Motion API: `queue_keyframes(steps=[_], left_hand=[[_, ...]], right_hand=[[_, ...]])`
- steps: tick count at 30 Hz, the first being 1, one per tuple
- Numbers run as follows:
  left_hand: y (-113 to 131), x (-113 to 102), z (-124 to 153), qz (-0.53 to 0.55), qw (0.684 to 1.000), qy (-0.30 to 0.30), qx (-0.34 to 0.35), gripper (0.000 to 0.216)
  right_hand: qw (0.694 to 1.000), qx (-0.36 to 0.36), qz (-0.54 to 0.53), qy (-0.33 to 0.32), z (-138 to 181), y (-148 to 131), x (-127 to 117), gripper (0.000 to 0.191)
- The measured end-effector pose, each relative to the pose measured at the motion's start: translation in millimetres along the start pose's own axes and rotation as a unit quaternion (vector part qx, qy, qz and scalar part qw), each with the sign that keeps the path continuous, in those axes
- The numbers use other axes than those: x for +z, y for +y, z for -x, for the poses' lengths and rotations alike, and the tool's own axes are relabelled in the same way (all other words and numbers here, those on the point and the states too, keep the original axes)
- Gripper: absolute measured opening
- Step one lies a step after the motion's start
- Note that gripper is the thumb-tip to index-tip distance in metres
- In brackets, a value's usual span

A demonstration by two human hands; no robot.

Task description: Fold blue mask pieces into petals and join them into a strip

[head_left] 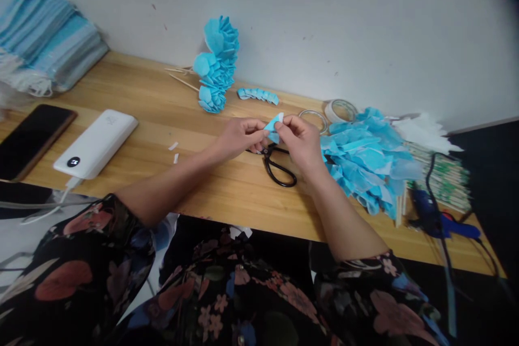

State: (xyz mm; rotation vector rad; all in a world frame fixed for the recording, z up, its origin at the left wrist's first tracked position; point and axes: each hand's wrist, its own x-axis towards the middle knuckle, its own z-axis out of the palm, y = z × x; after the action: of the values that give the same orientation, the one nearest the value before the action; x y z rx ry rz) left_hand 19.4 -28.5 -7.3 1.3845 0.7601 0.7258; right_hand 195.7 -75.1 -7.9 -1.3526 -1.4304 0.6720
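Observation:
Between my two hands is a small folded piece of blue and white material (pixel 274 123), like the mask fabric nearby. My left hand (pixel 242 136) pinches its left side with thumb and fingers. On the other side, my right hand (pixel 300 138) grips it between thumb and forefinger. Black-handled scissors (pixel 280 174) lie on the table just beneath, their blades mostly hidden by my hands. Beyond them sits a row of folded blue pieces (pixel 258 95). Several blue ruffled flowers on sticks (pixel 218 73) rest against the wall.
A heap of blue sheets (pixel 365 157) lies right, near tape rolls (pixel 340 111), a bundle of sticks (pixel 441 175) and a blue glue gun (pixel 458 226) with cable. At left are a phone (pixel 34 138), a white power bank (pixel 97 143) and stacked blue masks (pixel 52 32).

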Motion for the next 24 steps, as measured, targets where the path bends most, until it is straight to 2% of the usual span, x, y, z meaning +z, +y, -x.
queue_keyframes(steps=[3,6,11,17,24], left_hand=[[0.4,-1.3,0.6,0.011,1.0,-0.007,-0.01,0.02],[1.9,-2.7,0.8,0.049,0.998,0.028,-0.027,0.021],[5.0,-4.1,0.5,0.108,0.99,0.081,-0.034,0.025],[4.7,-1.6,1.9,0.104,0.991,0.075,-0.037,0.024],[7.8,-0.4,3.1,0.082,0.993,0.073,-0.043,0.032]], right_hand=[[1.0,-0.007,-0.005,0.02,0.5,-0.1,-0.6,0.045],[0.998,0.002,-0.044,0.046,0.0,-1.1,-2.8,0.044],[0.998,-0.014,-0.054,0.014,0.7,-3.7,-1.2,0.045],[1.0,0.015,0.004,0.006,3.1,-3.2,5.7,0.034],[0.999,0.027,0.0,0.028,1.2,-0.7,5.2,0.025]])
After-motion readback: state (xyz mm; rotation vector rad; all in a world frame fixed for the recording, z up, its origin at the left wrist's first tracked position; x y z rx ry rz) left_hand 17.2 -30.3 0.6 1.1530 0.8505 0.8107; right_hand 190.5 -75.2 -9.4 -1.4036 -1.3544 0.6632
